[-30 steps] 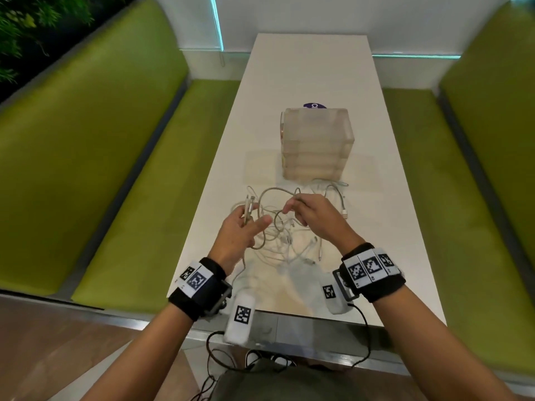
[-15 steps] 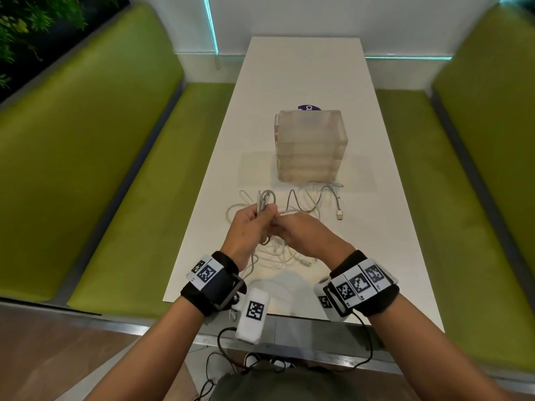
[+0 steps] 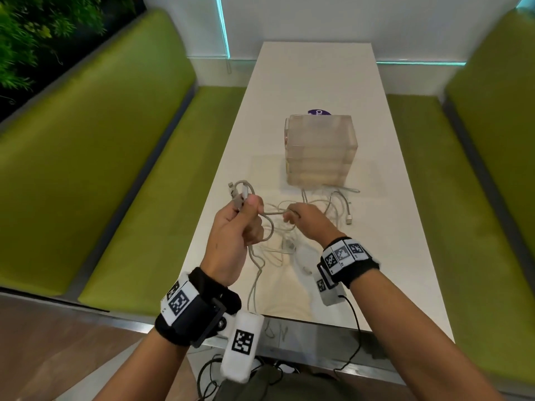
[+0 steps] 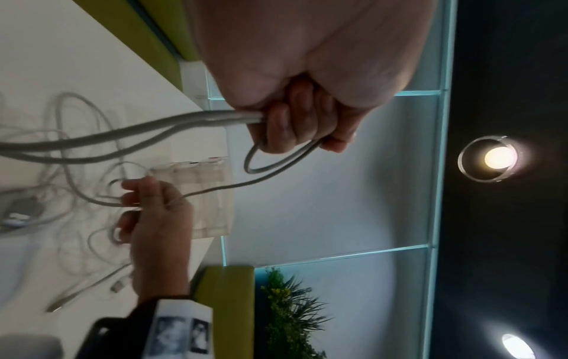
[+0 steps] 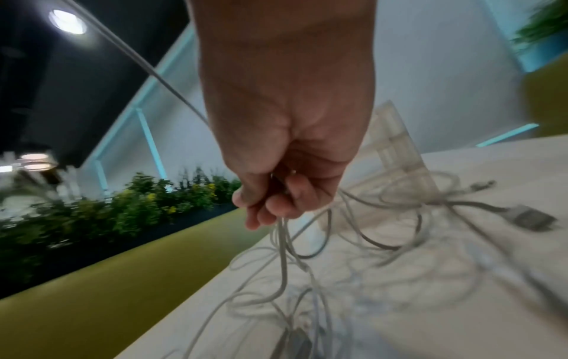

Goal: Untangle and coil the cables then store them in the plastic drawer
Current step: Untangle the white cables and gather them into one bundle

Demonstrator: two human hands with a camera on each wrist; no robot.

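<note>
A tangle of white and grey cables lies on the white table in front of a translucent plastic drawer unit. My left hand is raised above the table's left edge and grips a small coil of grey cable; in the left wrist view the fingers curl round several strands of it. My right hand pinches the same grey cable a short way to the right, above the tangle. A USB plug lies on the table to the right.
Green bench seats run along both sides of the narrow table. A purple round sticker shows behind the drawer unit. The drawers look closed. Black wires hang from my wrist cameras over the table's near edge.
My hands, close together half a second ago, have drawn apart. The left hand has gone up and left with the coil, and the right has stayed over the tangle.
</note>
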